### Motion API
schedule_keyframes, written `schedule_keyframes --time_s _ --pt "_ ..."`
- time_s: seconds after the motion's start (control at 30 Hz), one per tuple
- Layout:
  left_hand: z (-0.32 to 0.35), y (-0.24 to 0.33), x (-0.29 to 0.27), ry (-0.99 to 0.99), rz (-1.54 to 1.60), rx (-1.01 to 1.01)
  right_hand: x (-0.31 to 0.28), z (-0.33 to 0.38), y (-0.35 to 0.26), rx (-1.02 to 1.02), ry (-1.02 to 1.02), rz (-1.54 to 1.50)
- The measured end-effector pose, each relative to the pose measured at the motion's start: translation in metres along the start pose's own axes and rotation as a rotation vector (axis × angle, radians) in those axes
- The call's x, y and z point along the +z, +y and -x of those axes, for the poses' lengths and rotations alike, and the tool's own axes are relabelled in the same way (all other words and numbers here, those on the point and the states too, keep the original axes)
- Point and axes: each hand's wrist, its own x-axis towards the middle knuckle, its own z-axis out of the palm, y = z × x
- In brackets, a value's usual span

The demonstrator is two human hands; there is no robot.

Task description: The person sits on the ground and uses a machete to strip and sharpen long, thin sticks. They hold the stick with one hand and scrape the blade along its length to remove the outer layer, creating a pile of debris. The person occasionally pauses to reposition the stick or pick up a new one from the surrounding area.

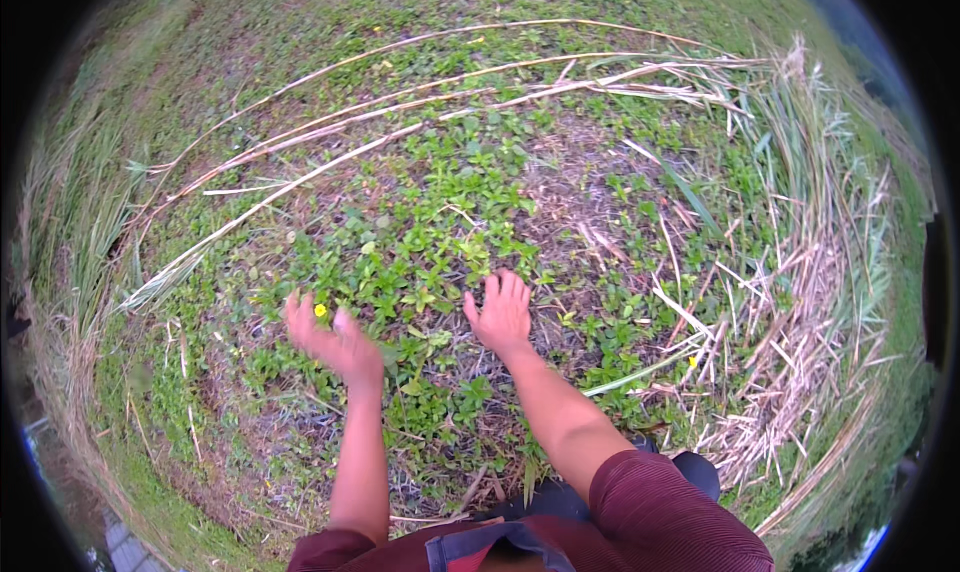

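Note:
My left hand (338, 348) is slightly smeared by motion, with its thumb apart from its fingers and nothing visible in it. Between thumb and fingers shows a small yellow flower (320, 311), whether touched or only behind I cannot tell. My right hand (502, 317) reaches to the low green leafy plants (445, 242), fingers stretched forward and thumb spread to the side. Its fingertips are at the edge of the leaves, beside a patch of bare soil and dry litter (575, 212). No object is seen in its grasp.
Long dry stalks (400, 132) lie in an arc beyond my hands. At the right is a heap of dry, broken stalks (790, 342), with long green grass (800, 152) above it. More tall grass (70, 222) borders the left. Paving (128, 547) shows at the lower left.

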Motion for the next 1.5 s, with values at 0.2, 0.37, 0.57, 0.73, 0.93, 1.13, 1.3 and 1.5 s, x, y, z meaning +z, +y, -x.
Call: schedule_keyframes --time_s 0.2,0.37,0.57,0.73,0.93,1.13,1.3,1.5 --pt "0.027 -0.079 0.180 -0.478 -0.298 0.008 0.002 -0.006 -0.003 -0.032 -0.013 -0.026" --pt "0.038 -0.079 0.202 -0.538 -0.476 0.210 -0.004 -0.004 0.000 -0.007 -0.023 -0.036" --pt "0.025 -0.086 0.198 -0.760 -0.638 0.128 -0.013 -0.075 -0.015 -0.087 0.389 -0.564" --pt "0.019 -0.077 0.205 -0.830 -0.578 0.065 0.058 -0.372 0.061 -0.312 0.217 -0.016" --pt "0.016 -0.071 0.207 -0.875 -0.448 0.009 0.131 -0.539 0.213 -0.210 -0.350 0.493" --pt "0.019 -0.072 0.188 -0.838 -0.416 -0.050 0.131 -0.500 0.124 0.001 -0.496 0.651" --pt "0.022 -0.071 0.193 -0.793 -0.369 -0.020 0.101 -0.488 0.179 -0.318 -0.413 0.562" --pt "0.025 -0.080 0.191 -0.803 -0.402 -0.019 0.004 -0.407 0.101 -0.474 -0.324 0.559"
